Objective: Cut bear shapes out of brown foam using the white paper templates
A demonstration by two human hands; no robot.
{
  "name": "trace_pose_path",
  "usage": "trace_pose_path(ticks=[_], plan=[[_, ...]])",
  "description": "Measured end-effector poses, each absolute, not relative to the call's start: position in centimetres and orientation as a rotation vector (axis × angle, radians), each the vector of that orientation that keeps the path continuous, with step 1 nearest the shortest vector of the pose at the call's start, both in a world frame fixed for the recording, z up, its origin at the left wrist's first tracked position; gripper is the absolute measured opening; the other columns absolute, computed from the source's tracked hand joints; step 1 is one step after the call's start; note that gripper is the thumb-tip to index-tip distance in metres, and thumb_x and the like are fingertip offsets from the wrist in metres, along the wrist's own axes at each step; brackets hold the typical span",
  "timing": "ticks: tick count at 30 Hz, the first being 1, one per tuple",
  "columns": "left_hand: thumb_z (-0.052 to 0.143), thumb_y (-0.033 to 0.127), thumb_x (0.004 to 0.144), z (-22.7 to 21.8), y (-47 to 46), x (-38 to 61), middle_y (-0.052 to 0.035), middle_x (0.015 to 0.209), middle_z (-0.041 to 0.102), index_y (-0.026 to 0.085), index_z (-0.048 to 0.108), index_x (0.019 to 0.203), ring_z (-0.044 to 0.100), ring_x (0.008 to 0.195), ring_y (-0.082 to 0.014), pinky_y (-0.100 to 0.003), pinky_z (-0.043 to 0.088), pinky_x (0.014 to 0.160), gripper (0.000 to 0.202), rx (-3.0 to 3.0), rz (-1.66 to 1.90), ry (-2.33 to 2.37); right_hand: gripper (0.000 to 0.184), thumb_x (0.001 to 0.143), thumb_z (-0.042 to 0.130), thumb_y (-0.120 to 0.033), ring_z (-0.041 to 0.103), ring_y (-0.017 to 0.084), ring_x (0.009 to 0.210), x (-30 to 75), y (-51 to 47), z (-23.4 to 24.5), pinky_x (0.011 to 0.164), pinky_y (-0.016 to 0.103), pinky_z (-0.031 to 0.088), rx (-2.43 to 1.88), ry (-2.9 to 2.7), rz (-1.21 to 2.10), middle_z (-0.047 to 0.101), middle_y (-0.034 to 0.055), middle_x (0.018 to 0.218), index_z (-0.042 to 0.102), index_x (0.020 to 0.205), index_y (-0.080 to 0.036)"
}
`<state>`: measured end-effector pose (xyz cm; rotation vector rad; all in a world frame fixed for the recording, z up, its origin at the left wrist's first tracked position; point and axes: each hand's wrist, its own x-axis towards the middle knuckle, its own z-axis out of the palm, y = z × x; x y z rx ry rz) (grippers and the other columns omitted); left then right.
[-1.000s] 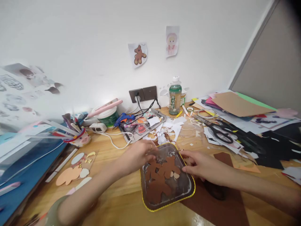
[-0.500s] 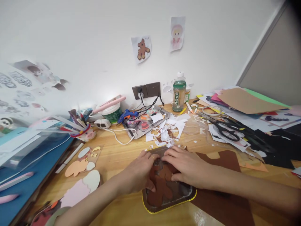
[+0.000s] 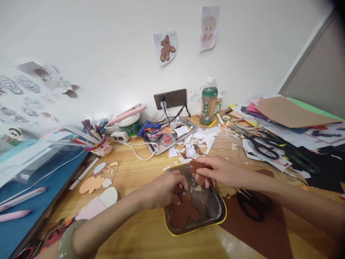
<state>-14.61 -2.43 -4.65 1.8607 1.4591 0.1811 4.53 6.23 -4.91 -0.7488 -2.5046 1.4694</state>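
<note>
A shallow dark tray (image 3: 219, 205) with a yellow scalloped rim lies on the wooden desk. Over its left side, my left hand (image 3: 165, 190) is closed with fingers curled on small brown paper pieces; part of them is hidden under the fingers. Just below, a bigger rounded brown paper cutout (image 3: 184, 216) lies in the tray. My right hand (image 3: 215, 171) pinches another brown paper piece (image 3: 196, 168) above the tray's far right part. Between the hands, a small tan piece (image 3: 198, 188) and pale scraps rest on the tray bottom.
Black-handled scissors (image 3: 252, 207) lie on a brown sheet (image 3: 258, 233) at right. White paper scraps (image 3: 194, 145), a glue gun (image 3: 148, 126) and a bottle (image 3: 208, 102) stand behind. Pastel cutouts (image 3: 93, 184) and a pen cup (image 3: 99, 146) are at left.
My right hand has lifted a brown piece off the tray, baring more of its bottom. My left hand's fingers have drawn together. The scissors on the brown sheet now show; the view has shifted slightly.
</note>
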Motion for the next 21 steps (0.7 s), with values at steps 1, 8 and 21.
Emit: trace_pose_path(ticks=[1, 8, 21], plan=[[0.069, 0.006, 0.061, -4.6, -2.3, -14.5, 0.0017, 0.079, 0.056, 0.018, 0.059, 0.091, 0.053, 0.07, -0.0137, -0.023, 0.043, 0.059, 0.033, 1.819, 0.217, 1.455, 0.015, 0.088, 0.04, -0.025, 0.063, 0.015, 0.058, 4.6, 6.2, -4.9, 0.048, 0.024, 0.045, -0.756, -2.45, 1.513, 0.066, 0.0029, 0.083, 0.055, 0.087, -0.019], [0.063, 0.017, 0.073, -3.1, -1.4, -14.5, -0.0033, 0.094, 0.063, 0.016, 0.058, 0.096, 0.059, 0.083, -0.0152, -0.027, 0.048, 0.073, 0.024, 1.68, 0.324, 1.365, 0.021, 0.09, 0.041, -0.034, 0.063, 0.018, 0.072, 5.8, 5.5, -4.2, 0.065, 0.031, 0.048, -0.73, -2.225, 1.6, 0.062, 0.0012, 0.084, 0.057, 0.101, -0.026], [0.055, 0.002, 0.063, -5.0, -2.4, -16.0, -0.0011, 0.079, 0.062, 0.016, 0.056, 0.104, 0.062, 0.067, -0.0163, -0.027, 0.049, 0.059, 0.043, 1.598, 0.301, 1.37, 0.022, 0.086, 0.051, -0.036, 0.061, 0.019, 0.079, 6.4, 6.4, -3.9, 0.069, 0.03, 0.047, -0.749, -2.098, 1.664, 0.063, 0.0026, 0.087, 0.062, 0.092, -0.018]])
